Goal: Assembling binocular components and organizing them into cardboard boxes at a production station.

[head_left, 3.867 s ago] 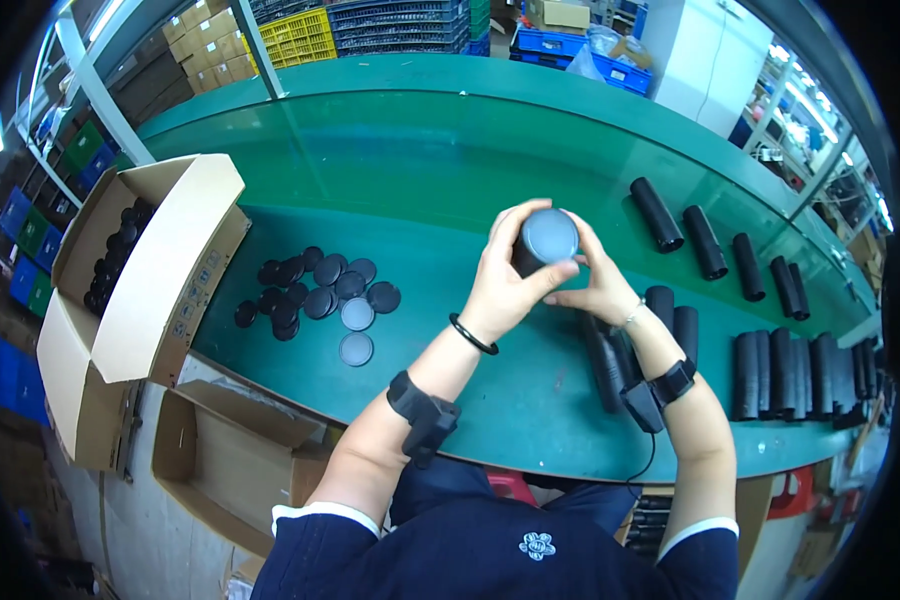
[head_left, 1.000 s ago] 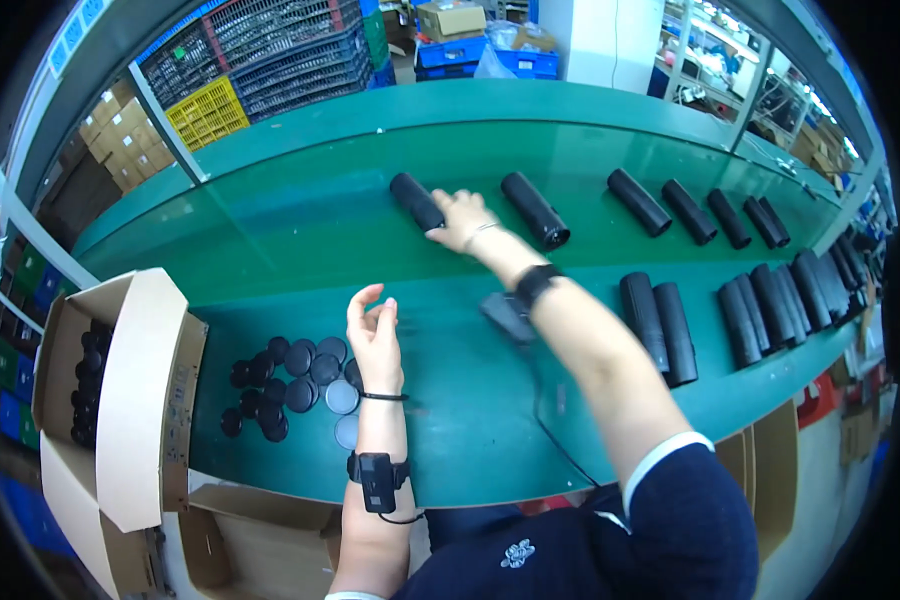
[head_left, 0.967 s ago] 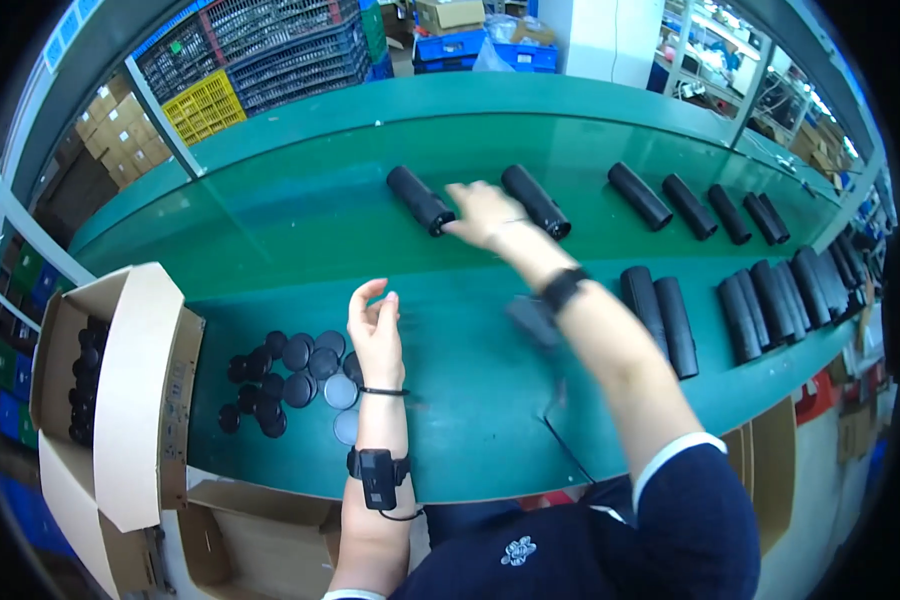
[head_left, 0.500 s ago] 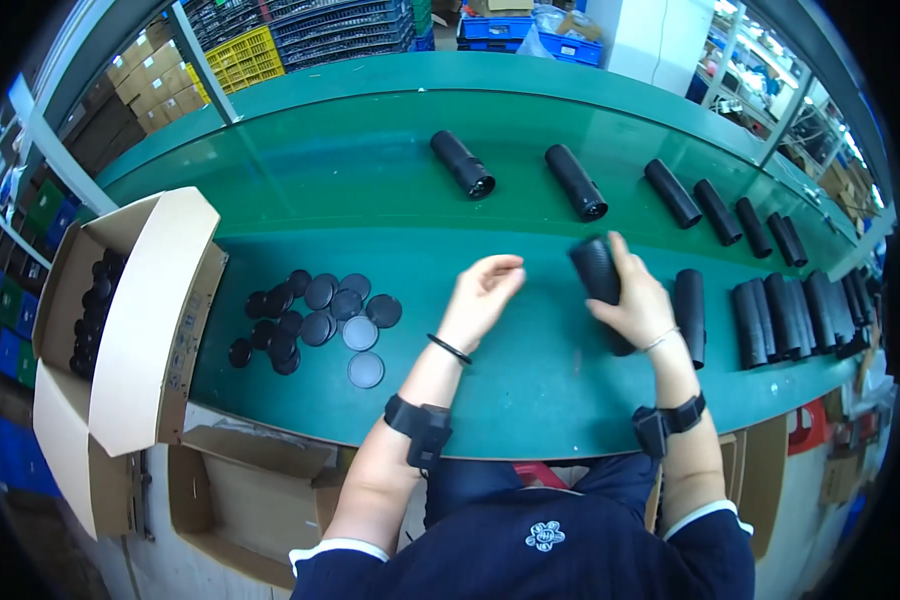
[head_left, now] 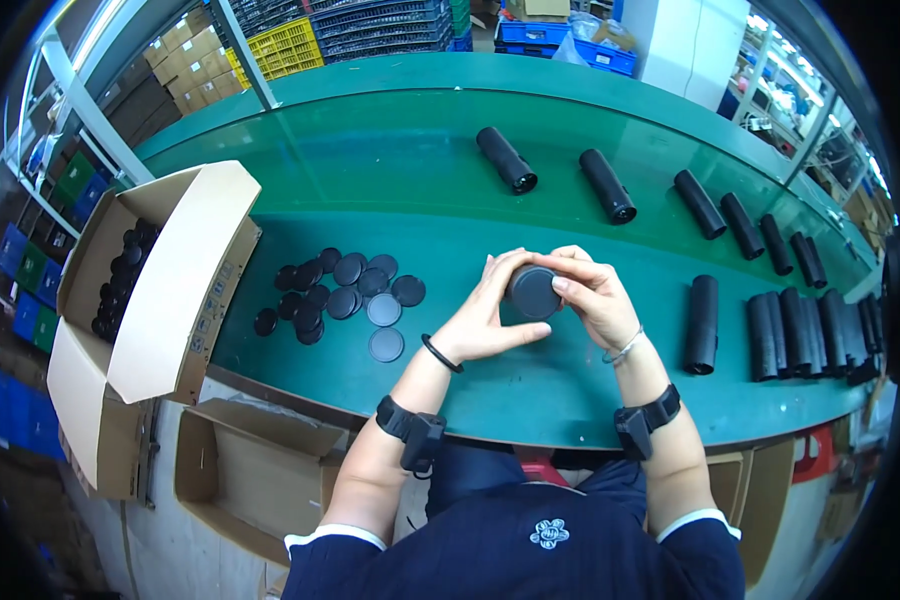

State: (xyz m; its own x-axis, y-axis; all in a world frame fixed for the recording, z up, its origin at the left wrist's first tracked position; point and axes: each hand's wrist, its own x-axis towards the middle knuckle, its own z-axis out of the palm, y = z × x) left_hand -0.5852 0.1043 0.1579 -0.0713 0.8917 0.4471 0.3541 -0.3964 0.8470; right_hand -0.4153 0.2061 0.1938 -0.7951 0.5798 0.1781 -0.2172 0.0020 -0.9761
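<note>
Between my two hands, above the middle of the bench, is a black tube [head_left: 533,293] with its round, flat end turned up toward me. The fingers of my left hand [head_left: 493,308] wrap the tube's left and far side, with the thumb stretched out below it. On the other side my right hand [head_left: 595,295] grips it, thumb against the rim of the round end. Most of the tube's length is hidden under that end and my fingers. Left of my hands lie several black round caps [head_left: 347,270], with two greyer caps [head_left: 385,328] nearest to me.
A single black tube [head_left: 702,325] lies right of my hands, beside a row of several tubes [head_left: 810,335]. Farther tubes [head_left: 607,187] rest along the back strip. An open carton [head_left: 170,290] of black parts stands at left; another carton [head_left: 245,480] sits below the bench edge.
My right hand has brought the tube leftward and turned its round end toward me. My left hand has moved right and closed on it. The whole view has shifted slightly.
</note>
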